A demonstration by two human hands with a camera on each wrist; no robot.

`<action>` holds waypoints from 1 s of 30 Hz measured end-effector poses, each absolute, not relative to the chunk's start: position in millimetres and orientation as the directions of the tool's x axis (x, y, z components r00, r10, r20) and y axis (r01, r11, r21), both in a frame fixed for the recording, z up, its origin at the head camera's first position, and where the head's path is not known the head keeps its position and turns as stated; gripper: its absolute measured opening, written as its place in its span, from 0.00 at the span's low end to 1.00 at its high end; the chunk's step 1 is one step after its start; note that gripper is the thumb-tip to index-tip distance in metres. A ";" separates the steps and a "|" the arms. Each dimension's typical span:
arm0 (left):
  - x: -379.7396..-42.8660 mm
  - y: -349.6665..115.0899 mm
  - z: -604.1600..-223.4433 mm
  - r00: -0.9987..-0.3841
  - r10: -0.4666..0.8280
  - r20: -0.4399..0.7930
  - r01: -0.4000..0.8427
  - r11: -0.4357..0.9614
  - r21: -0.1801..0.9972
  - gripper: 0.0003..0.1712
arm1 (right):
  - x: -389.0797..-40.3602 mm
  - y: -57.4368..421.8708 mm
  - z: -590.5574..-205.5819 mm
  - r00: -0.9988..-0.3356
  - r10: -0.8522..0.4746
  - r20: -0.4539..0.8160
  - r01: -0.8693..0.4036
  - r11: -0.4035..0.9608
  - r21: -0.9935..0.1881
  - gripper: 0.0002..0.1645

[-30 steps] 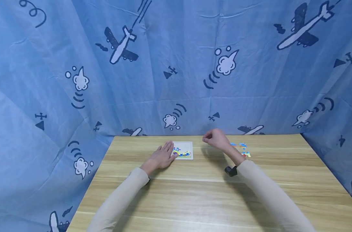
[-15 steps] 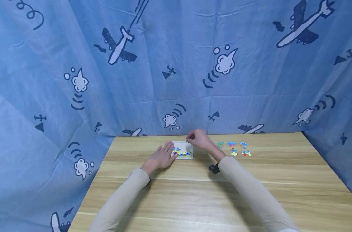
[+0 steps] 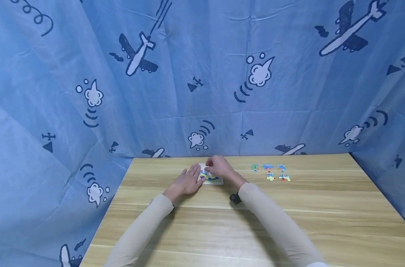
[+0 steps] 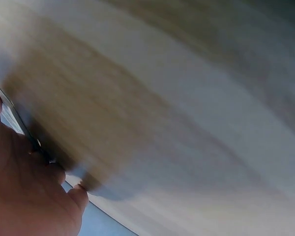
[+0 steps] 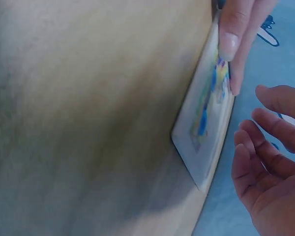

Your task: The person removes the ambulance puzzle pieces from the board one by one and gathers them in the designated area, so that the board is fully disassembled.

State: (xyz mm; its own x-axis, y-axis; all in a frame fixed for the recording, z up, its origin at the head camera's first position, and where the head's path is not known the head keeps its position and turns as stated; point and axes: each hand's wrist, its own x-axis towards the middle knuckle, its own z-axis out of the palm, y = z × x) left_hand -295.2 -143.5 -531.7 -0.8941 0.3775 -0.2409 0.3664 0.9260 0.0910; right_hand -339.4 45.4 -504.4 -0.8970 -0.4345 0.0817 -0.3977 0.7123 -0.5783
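A white-rimmed puzzle tray [image 5: 184,135] lies flat near the table's back edge, with a yellow and blue picture partly laid in its lower part. My left hand [image 3: 188,181] rests flat across the tray's left side, fingers straight, in the head view. Over the tray's upper part, my right hand [image 3: 219,167] has its fingers bent and thumb close to them. A small bluish puzzle piece [image 3: 207,168] seems to show at its fingertips, mostly hidden. In the right wrist view, the right hand [image 5: 278,147] hovers beside the tray with curled fingers; the piece is hard to make out there.
Several loose puzzle pieces, among them a yellow one [image 3: 270,178] and a red and yellow one [image 3: 284,177], lie right of the tray on the wooden table [image 3: 202,230]. A blue curtain [image 3: 222,74] with printed planes stands directly behind the table.
My right hand has moved left from beside the tray to above it and lowered, uncovering the loose pieces at the right. The left hand has stayed on the tray.
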 end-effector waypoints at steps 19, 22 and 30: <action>-298.3 -142.1 -528.3 -0.895 0.379 -0.236 0.370 0.925 0.085 0.43 | -341.7 35.0 -524.7 -0.923 -0.385 -0.004 -0.320 0.772 -0.548 0.08; -298.6 -141.9 -528.0 -0.894 0.377 -0.242 0.369 0.926 0.081 0.43 | -341.0 34.4 -524.5 -0.926 -0.377 -0.004 -0.312 0.774 -0.551 0.07; -296.1 -143.3 -531.3 -0.894 0.373 -0.248 0.362 0.928 0.089 0.43 | -337.8 33.1 -526.9 -0.923 -0.384 -0.003 -0.318 0.771 -0.552 0.07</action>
